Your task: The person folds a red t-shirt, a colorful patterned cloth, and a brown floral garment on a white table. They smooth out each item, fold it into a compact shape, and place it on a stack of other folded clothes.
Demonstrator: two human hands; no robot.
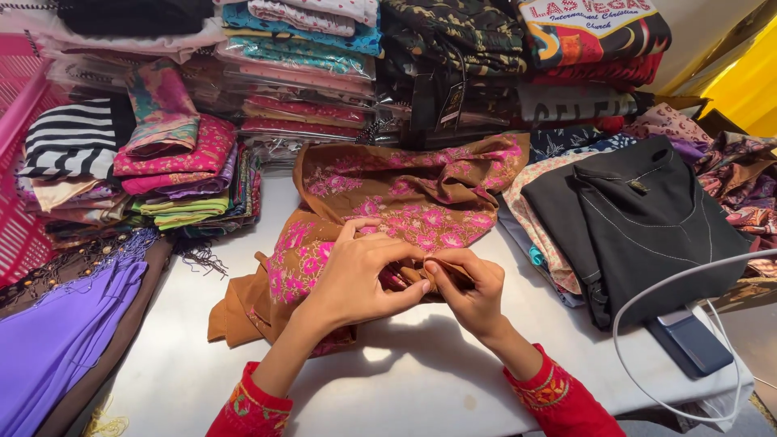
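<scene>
Both forearms are bare below red sleeves. The left sleeve point(249, 411) and right sleeve point(558, 400) end in cuffs embroidered with yellow, green and orange flowers.

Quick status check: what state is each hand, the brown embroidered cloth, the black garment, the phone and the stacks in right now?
Left hand: pinching the cloth edge.
Right hand: pinching the same edge.
Brown embroidered cloth: unfolded, rumpled on the table.
Black garment: folded, lying flat.
Phone: face down, white cable attached.
Fabric stacks: folded, piled.
</scene>
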